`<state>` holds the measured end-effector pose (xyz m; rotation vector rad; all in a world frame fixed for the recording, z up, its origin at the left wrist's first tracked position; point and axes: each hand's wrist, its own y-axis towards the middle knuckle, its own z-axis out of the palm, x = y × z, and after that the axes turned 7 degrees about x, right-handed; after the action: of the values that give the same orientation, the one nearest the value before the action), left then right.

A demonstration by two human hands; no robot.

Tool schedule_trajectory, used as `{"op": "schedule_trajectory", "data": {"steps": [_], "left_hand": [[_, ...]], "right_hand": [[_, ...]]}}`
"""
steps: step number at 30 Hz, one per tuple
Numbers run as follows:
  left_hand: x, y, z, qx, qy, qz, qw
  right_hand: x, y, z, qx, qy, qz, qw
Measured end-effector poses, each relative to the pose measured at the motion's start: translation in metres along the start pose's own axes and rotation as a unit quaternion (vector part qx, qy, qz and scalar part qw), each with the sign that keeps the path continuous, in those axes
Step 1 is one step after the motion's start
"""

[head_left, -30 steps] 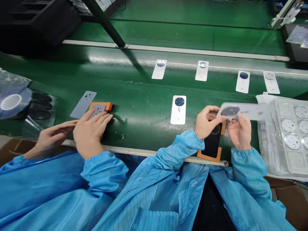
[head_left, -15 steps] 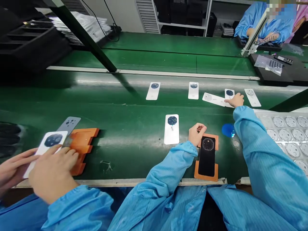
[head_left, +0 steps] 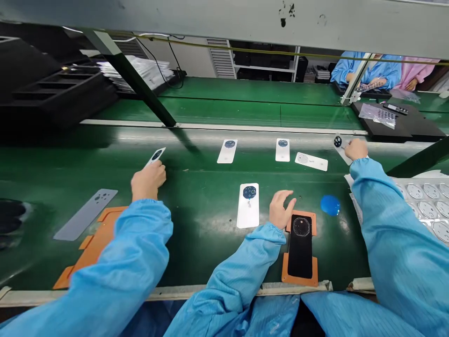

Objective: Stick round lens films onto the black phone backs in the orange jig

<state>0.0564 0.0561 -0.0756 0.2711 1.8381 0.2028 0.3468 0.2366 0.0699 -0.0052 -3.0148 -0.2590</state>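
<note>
My right hand [head_left: 357, 150] pinches a white phone back panel [head_left: 343, 150] with a dark camera circle, tilted above the far part of the bench. My left hand [head_left: 280, 209] is open, thumb apart from the fingers, beside the top left of a black phone panel [head_left: 300, 250] with a round camera area. That panel lies in an orange fixture [head_left: 300, 281]. Left of this hand, another white panel [head_left: 248, 210] with a dark camera circle lies flat. A blue round film [head_left: 330, 205] lies right of the fixture.
A co-worker's hand [head_left: 149, 180] at left holds a white panel near a grey panel [head_left: 86, 215] and an orange fixture [head_left: 94, 245]. Several white panels lie farther back. Round stickers on sheets [head_left: 426, 206] sit at right. A slanted post [head_left: 140, 86] and overhead beam [head_left: 224, 28] cross the view.
My right hand has lifted the white panel from the bench. My left hand's fingers have spread. The co-worker's hand has carried a white panel away from the left fixture. The view has tilted up.
</note>
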Motion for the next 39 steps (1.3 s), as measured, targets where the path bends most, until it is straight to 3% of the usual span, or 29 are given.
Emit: {"op": "schedule_trajectory", "data": {"steps": [2,4,6,7,8,10,11,13,14,16,18,20,25,29,33,36,39], "left_hand": [[-0.011,0.001,-0.007,-0.030,0.117,0.077,0.990],[-0.025,0.002,-0.012,-0.039,0.237,0.139,0.961],[-0.038,0.003,-0.013,0.015,0.287,0.180,0.941],[-0.042,0.002,-0.012,0.061,0.285,0.198,0.936],[-0.045,0.001,-0.012,0.109,0.267,0.211,0.934],[-0.046,-0.004,-0.012,0.165,0.199,0.196,0.946],[-0.044,-0.006,-0.014,0.162,0.157,0.159,0.961],[-0.039,-0.012,-0.018,0.109,0.054,0.041,0.992],[-0.037,-0.015,-0.021,0.073,-0.009,-0.023,0.997],[-0.036,-0.018,-0.027,0.001,-0.141,-0.119,0.983],[-0.038,-0.019,-0.031,-0.047,-0.249,-0.153,0.955],[-0.045,-0.018,-0.032,-0.066,-0.315,-0.158,0.934],[-0.061,-0.018,-0.031,-0.053,-0.340,-0.190,0.920],[-0.064,-0.022,-0.037,-0.054,-0.346,-0.219,0.910],[-0.062,-0.025,-0.047,-0.088,-0.348,-0.233,0.904],[-0.060,-0.025,-0.050,-0.125,-0.338,-0.222,0.906],[-0.062,-0.025,-0.048,-0.155,-0.335,-0.199,0.908]], "right_hand": [[0.017,-0.028,-0.017,0.026,-0.024,-0.048,0.998],[0.042,-0.075,-0.027,0.071,-0.038,-0.120,0.990],[0.070,-0.130,-0.033,0.109,-0.045,-0.207,0.971],[0.081,-0.156,-0.035,0.114,-0.069,-0.315,0.940],[0.089,-0.179,-0.038,0.081,-0.078,-0.379,0.918],[0.085,-0.209,-0.048,-0.007,-0.064,-0.423,0.904],[0.072,-0.217,-0.054,-0.057,-0.043,-0.390,0.918],[0.029,-0.220,-0.065,-0.106,-0.003,-0.243,0.964],[0.002,-0.218,-0.069,-0.099,0.005,-0.148,0.984],[-0.053,-0.215,-0.071,0.009,-0.014,0.020,1.000],[-0.096,-0.215,-0.066,0.089,-0.016,0.070,0.993],[-0.119,-0.221,-0.055,0.135,-0.008,0.076,0.988],[-0.129,-0.231,-0.034,0.127,0.049,0.105,0.985],[-0.113,-0.240,-0.044,0.080,0.099,0.121,0.984],[-0.058,-0.279,-0.064,0.025,0.191,-0.005,0.981],[-0.006,-0.306,-0.060,0.073,0.281,-0.085,0.953],[0.031,-0.313,-0.032,0.117,0.321,-0.114,0.933]]}}
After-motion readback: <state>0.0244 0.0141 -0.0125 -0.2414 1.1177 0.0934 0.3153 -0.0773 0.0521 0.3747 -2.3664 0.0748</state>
